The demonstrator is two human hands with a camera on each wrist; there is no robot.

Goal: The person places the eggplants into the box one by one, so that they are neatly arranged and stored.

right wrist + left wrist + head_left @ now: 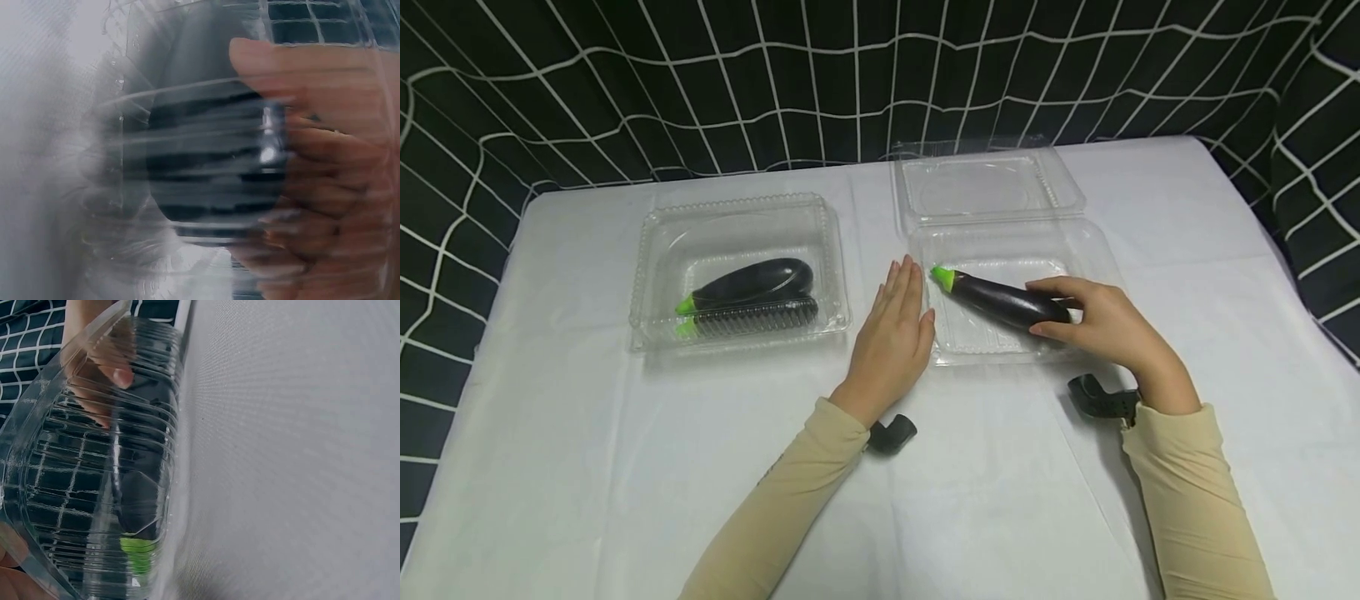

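My right hand (1097, 321) holds an eggplant (1000, 298) by its thick end, thumb and fingers on either side. The eggplant lies slanted in the base of a clear plastic clamshell box (947, 337), its green stem end at the left wall. In the right wrist view the thick dark end of the eggplant (215, 156) shows through the clear wall. My left hand (891, 346) rests at the left side of this box with straight fingers. The left wrist view shows the green stem (137, 553) through the ribbed wall.
The box's clear lid (992, 183) lies folded back behind it. A second clear box (737, 218) at the left holds a dark eggplant (756, 282); whether another lies below it, I cannot tell. White cloth (760, 517) covers the table, with white netting (820, 83) behind.
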